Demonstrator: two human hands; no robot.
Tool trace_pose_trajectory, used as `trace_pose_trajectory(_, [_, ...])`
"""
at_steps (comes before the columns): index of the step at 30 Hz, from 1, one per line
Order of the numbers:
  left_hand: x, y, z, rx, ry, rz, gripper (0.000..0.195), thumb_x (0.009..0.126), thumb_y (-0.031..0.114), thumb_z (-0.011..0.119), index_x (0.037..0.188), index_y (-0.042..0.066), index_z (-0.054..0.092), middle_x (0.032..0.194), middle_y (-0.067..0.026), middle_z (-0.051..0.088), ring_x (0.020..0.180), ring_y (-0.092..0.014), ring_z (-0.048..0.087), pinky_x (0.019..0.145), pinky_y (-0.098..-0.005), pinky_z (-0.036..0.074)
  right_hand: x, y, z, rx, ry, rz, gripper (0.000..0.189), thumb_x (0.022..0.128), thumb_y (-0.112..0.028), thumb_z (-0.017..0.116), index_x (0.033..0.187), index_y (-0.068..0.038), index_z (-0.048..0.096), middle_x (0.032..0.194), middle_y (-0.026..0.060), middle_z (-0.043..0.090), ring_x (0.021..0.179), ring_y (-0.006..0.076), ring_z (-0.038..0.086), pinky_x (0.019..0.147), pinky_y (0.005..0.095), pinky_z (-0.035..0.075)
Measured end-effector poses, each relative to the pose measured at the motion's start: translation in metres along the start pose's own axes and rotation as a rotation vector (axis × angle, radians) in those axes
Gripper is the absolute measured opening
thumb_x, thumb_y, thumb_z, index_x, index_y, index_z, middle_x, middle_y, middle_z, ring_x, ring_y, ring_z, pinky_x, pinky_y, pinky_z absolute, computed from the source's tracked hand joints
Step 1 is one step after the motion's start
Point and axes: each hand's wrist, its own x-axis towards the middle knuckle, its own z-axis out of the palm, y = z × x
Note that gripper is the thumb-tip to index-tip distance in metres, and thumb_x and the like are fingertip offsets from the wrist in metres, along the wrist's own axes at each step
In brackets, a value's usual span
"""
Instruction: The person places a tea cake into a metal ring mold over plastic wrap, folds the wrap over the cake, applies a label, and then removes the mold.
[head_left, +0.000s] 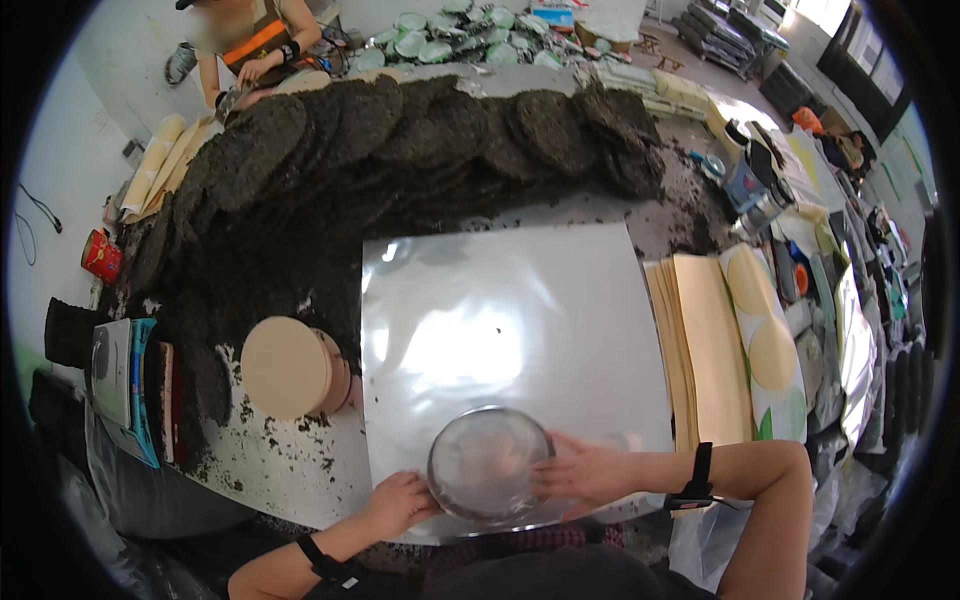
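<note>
My left hand (403, 501) is at the left rim of a round container (491, 465) with a shiny, see-through look. On its opposite side, my right hand (585, 474) presses its fingers to the rim, slightly blurred. The container rests near the front edge of a large, reflective silver sheet (570, 300) spread on the table. What lies inside the container is not clear. Left of the sheet stands a short stack of round tan discs (285, 367).
Overlapping dark, crumbly round cakes (360, 120) form a long bank behind the sheet. Tan paper sheets (712, 345) lie to the right. A digital scale (120, 375) stands at the left edge. Across the table, a person (259, 45) works beside a heap of green-and-clear packages (450, 37).
</note>
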Motion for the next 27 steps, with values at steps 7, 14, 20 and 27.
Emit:
trace_pose_trajectory(7, [0.02, 0.02, -0.044, 0.051, -0.134, 0.111, 0.017, 0.085, 0.016, 0.067, 0.1, 0.012, 0.059, 0.098, -0.0072, 0.056, 0.087, -0.029, 0.058, 0.079, -0.0411, 0.049, -0.06, -0.04, 0.023, -0.115, 0.206, 0.594, 0.034, 0.077, -0.037, 0.074, 0.099, -0.013, 0.063, 0.103, 0.0029, 0.059, 0.114, 0.0234, 0.052, 0.114, 0.0528, 0.029])
trace_pose_trajectory(14, [0.007, 0.001, -0.008, -0.008, -0.103, 0.058, 0.018, 0.087, 0.029, 0.068, 0.095, 0.013, 0.064, 0.09, -0.0054, 0.058, 0.085, -0.027, 0.06, 0.075, -0.0372, 0.05, -0.052, -0.061, 0.03, 0.036, 0.504, 0.669, 0.026, 0.07, -0.025, 0.079, 0.087, -0.013, 0.064, 0.094, 0.0027, 0.059, 0.1, 0.0257, 0.056, 0.089, 0.0427, 0.047])
trace_pose_trajectory(20, [0.071, 0.047, -0.139, 0.186, 0.59, 0.089, 0.012, 0.08, 0.006, 0.072, 0.092, 0.006, 0.071, 0.093, -0.0064, 0.071, 0.078, -0.024, 0.068, 0.067, -0.0336, 0.054, 0.003, -0.107, 0.025, 0.041, 0.382, 0.312, 0.027, 0.068, -0.024, 0.079, 0.089, -0.013, 0.065, 0.093, 0.0022, 0.06, 0.098, 0.0248, 0.057, 0.091, 0.0455, 0.046])
trace_pose_trajectory(27, [0.023, 0.083, -0.1, 0.186, 0.077, 0.221, 0.012, 0.086, 0.023, 0.069, 0.087, 0.012, 0.066, 0.088, -0.0002, 0.067, 0.081, -0.02, 0.066, 0.066, -0.0335, 0.054, 0.017, -0.041, 0.014, -0.159, 0.535, 0.469, 0.053, 0.081, -0.043, 0.074, 0.123, -0.014, 0.063, 0.127, 0.0101, 0.058, 0.123, 0.031, 0.052, 0.113, 0.0499, 0.03])
